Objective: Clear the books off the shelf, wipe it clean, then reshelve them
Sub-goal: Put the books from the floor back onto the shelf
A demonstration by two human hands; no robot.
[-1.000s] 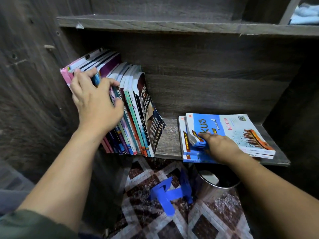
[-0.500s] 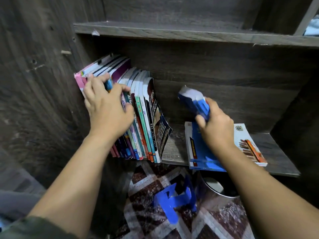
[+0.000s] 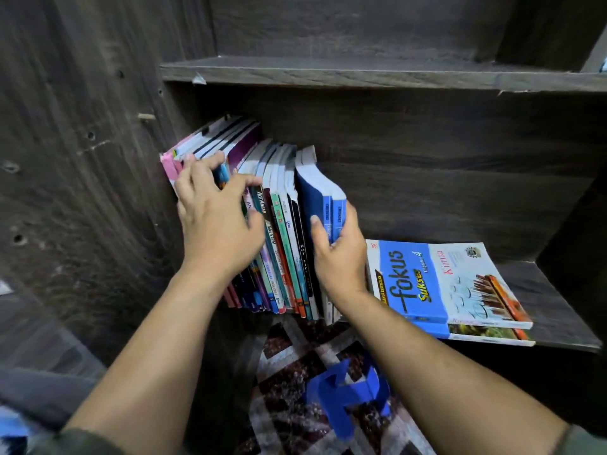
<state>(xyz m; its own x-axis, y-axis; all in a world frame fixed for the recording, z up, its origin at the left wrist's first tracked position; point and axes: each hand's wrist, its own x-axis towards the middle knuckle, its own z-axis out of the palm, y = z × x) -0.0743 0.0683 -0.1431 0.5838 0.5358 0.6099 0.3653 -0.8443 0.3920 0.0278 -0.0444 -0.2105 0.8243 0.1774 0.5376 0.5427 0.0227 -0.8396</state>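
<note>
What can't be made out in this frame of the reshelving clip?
Head view only:
1. Fingers of the right hand: hidden behind the blue books it grips; only the thumb shows.
2. Spines of the leftmost upright books: covered by the left hand.
3. Cover of the lower flat book: hidden under the Fokus book.
4. Blue object on the floor: dim and blurred, unidentifiable.

**Shelf board** (image 3: 555, 290): I read dark wood-grain laminate, matt and faintly rough.
**Side panel** (image 3: 82, 198): the same matt grain, pitted with drill holes, and holding a bare pale wooden dowel (image 3: 146, 116).
**Upright paperbacks** (image 3: 279, 224): paper, with glossy spines and matt white page edges.
**Two blue books** (image 3: 313, 195): smooth card covers with a low sheen.
**Fokus Sukses workbook** (image 3: 427, 280): glossy printed cover.
**Floor tiles** (image 3: 289, 366): polished, with a speckled stone look.
**Blue object** (image 3: 330, 402): smooth, and it looks like plastic from my view.
</note>
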